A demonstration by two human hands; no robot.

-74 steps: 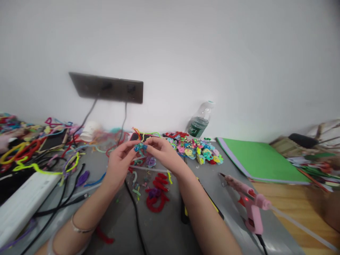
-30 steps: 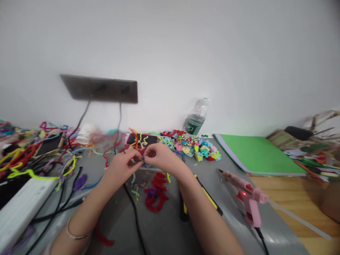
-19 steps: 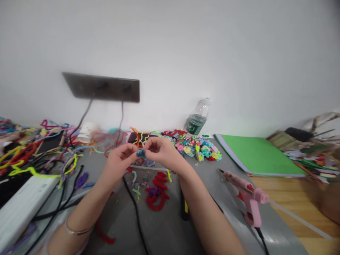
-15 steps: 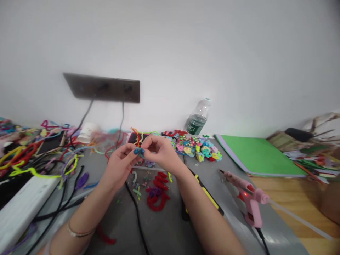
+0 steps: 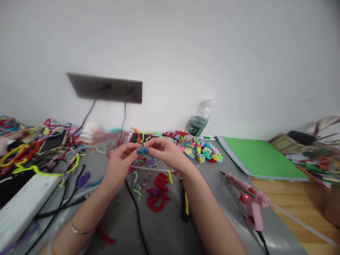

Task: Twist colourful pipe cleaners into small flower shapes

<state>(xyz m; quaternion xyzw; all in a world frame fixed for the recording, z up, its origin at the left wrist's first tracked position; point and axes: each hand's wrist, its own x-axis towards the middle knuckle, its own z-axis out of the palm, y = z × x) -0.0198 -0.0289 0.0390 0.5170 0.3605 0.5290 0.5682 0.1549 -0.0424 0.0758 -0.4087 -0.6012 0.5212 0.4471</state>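
Between the fingertips of both hands is a small blue pipe-cleaner piece (image 5: 143,151), raised above the grey table. My left hand (image 5: 123,159) pinches its left side, and my right hand (image 5: 164,152) pinches its right side. Fingers hide part of its shape. Below the hands lie a coiled red pipe cleaner (image 5: 159,198) with a purple bit on it and several pale green scraps (image 5: 137,189). Beside my right forearm rests a tool with a black and yellow handle (image 5: 185,203), partly covered by the arm.
A pink glue gun (image 5: 251,202) with a lit red light lies at the right. Behind are a heap of pipe-cleaner flowers (image 5: 204,148), a water bottle (image 5: 199,120) and green sheets (image 5: 260,156). Left are a white power strip (image 5: 26,202), black cables and tangled pipe cleaners (image 5: 23,152).
My hands have spread slightly apart at the fingertips, showing more of the blue piece. My right forearm has shifted right. The whole view has moved a little.
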